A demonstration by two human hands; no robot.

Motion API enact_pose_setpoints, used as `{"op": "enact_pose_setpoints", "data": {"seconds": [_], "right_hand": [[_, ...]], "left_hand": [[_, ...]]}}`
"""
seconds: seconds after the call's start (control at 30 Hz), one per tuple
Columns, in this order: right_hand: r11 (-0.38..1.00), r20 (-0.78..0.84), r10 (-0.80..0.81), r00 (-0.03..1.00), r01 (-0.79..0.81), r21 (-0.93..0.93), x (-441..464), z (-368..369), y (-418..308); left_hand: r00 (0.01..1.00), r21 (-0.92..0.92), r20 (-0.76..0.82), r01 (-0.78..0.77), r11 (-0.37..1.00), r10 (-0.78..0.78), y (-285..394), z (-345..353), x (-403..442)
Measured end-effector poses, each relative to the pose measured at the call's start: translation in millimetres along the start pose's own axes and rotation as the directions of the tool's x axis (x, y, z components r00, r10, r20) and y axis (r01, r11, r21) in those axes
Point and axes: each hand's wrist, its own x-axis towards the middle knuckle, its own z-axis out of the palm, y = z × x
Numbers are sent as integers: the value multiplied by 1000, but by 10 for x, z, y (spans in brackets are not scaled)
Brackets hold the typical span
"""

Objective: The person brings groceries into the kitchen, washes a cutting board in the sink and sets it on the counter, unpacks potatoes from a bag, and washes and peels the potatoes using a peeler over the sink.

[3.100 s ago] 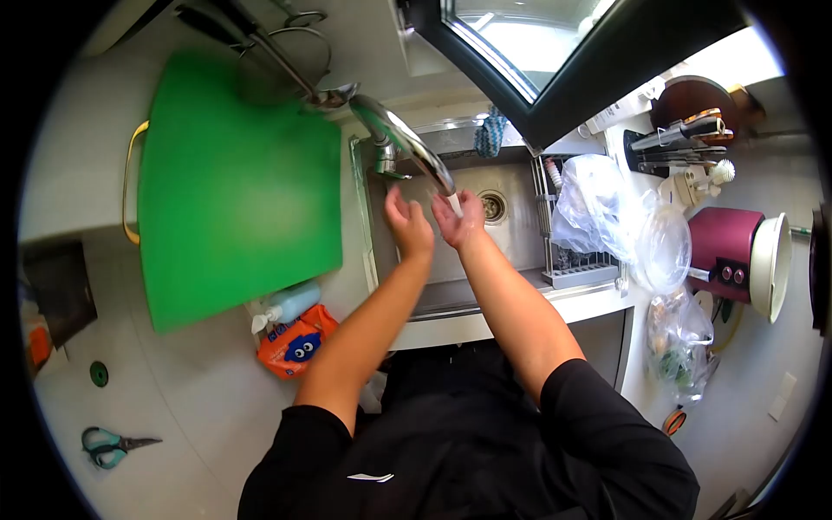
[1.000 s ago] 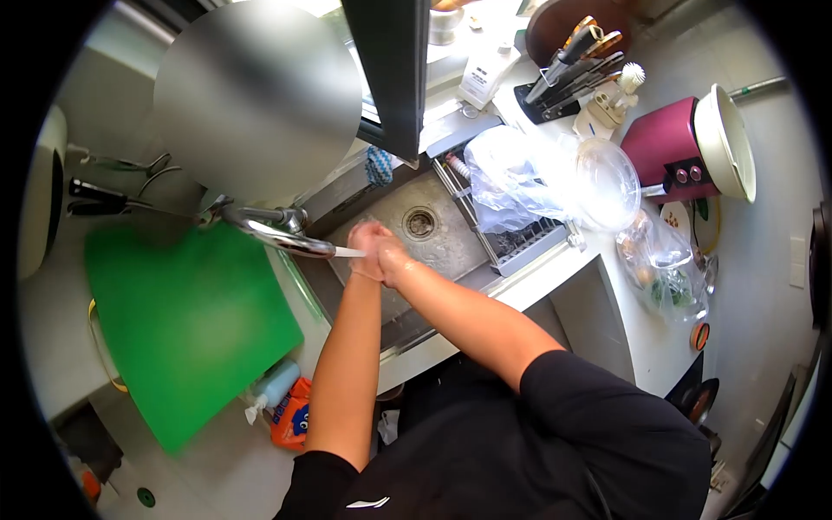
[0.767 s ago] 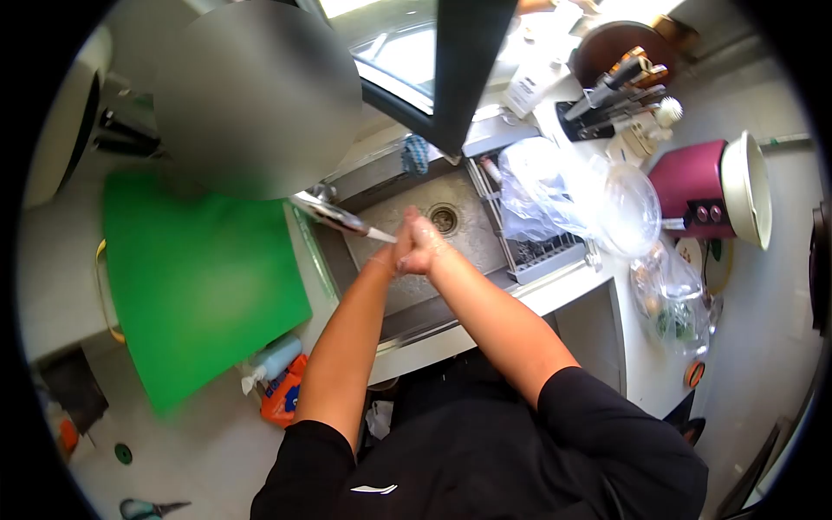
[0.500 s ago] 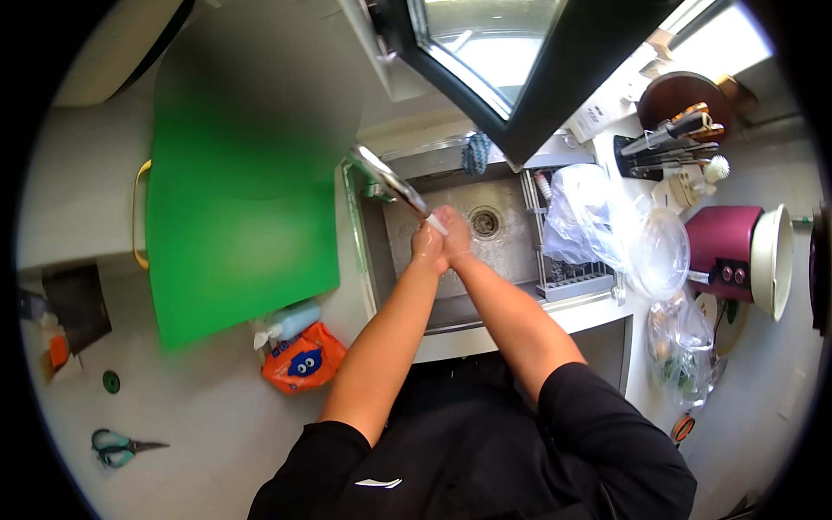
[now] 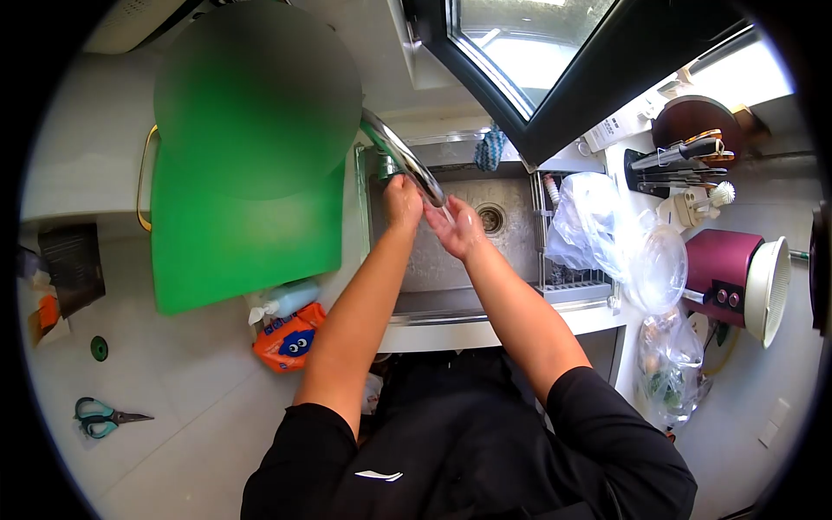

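Over the metal sink (image 5: 425, 273), my right hand (image 5: 457, 227) is palm up under the tip of the chrome faucet (image 5: 403, 156), its fingers open and holding nothing. A thin stream of water falls on it. My left hand (image 5: 403, 204) is just left of the faucet's end, beside my right hand. Its fingers are bent loosely, partly hidden by the faucet, and nothing shows in them. The drain (image 5: 491, 218) lies to the right of my hands.
Left are a green board (image 5: 251, 234), a bottle (image 5: 295, 297), an orange packet (image 5: 290, 338) and scissors (image 5: 108, 417). Right are a dish rack (image 5: 572, 290), plastic bags (image 5: 585, 217), a knife block (image 5: 641, 172) and a maroon appliance (image 5: 715, 260). A dark window frame (image 5: 598, 69) juts above the sink.
My hands were pressed together under the water and have now separated, the left moving up beside the faucet. The head view swung left, then back right.
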Motion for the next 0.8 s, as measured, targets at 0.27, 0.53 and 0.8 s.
{"op": "enact_pose_setpoints", "data": {"seconds": [0.27,0.53,0.8], "right_hand": [[236,-107,-291,951,-37,-971,211,-851,43],[383,511,-429,745,662,-644,-961,-350,199],[247,376,-500,780,544,-802,-749,-955,33]], "left_hand": [[933,106,180,298,949,-313,-437,49,-706],[970,-127,241,-6,992,36,-323,243,-1534],[862,64,506,-7,998,-27,-426,-120,-1516]]}}
